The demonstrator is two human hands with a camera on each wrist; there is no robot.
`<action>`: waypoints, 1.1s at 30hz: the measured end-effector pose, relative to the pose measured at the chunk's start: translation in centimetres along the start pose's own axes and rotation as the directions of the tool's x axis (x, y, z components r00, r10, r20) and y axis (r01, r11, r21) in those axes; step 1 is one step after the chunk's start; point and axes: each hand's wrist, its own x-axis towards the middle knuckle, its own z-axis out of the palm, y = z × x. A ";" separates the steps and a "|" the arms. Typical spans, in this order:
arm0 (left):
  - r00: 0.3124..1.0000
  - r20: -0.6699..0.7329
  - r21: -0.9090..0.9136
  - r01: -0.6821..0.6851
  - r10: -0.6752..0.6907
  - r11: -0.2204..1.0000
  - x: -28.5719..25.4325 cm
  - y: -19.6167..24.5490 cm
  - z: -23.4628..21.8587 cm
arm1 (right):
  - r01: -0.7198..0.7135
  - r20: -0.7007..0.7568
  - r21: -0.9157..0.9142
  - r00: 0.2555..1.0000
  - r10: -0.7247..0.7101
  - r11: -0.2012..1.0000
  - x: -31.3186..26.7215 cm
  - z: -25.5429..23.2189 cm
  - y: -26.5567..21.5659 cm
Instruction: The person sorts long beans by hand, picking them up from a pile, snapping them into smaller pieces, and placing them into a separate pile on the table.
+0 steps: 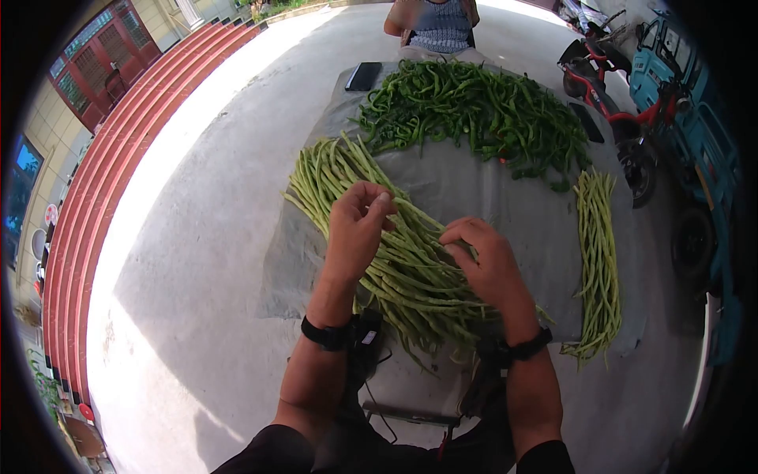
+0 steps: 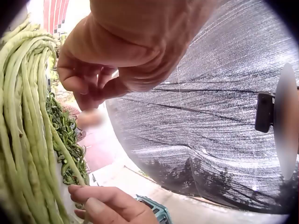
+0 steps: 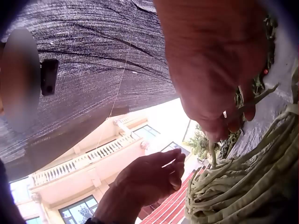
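A large heap of long green yardlong beans (image 1: pixel 410 261) lies under both hands on a grey sheet. My right hand (image 1: pixel 482 257) is just above the heap's right side. In the right wrist view, the right hand (image 3: pixel 219 79) pinches a yardlong bean (image 3: pixel 252 103) between thumb and fingers, its end sticking out past them. My left hand (image 1: pixel 359 229) hovers over the heap's middle, its fingers loosely bent. Nothing shows between the thumb and fingers of the left hand (image 3: pixel 149 179) in the right wrist view.
A broad pile of green chili peppers (image 1: pixel 482 110) covers the far side of the grey sheet (image 1: pixel 521 221). A neat bundle of yardlong beans (image 1: pixel 598 261) lies at the right edge. Another person (image 1: pixel 438 28) sits opposite. A blue three-wheeler (image 1: pixel 671 71) stands at right.
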 end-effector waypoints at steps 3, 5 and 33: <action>0.986 0.139 0.096 0.081 -0.094 0.992 -0.7 -0.1 1.2 | -0.012 -0.050 0.077 0.999 0.016 0.997 0.1 -1.4 -2.6; 0.968 0.175 0.078 0.166 -0.177 0.983 -1.2 0.5 2.2 | 0.014 -0.059 0.129 0.998 -0.007 0.992 0.0 -2.0 -3.0; 0.951 0.266 -0.665 0.301 -0.160 0.684 -1.2 0.0 4.3 | -0.408 0.334 0.133 0.876 0.347 0.903 -5.3 -13.2 -3.0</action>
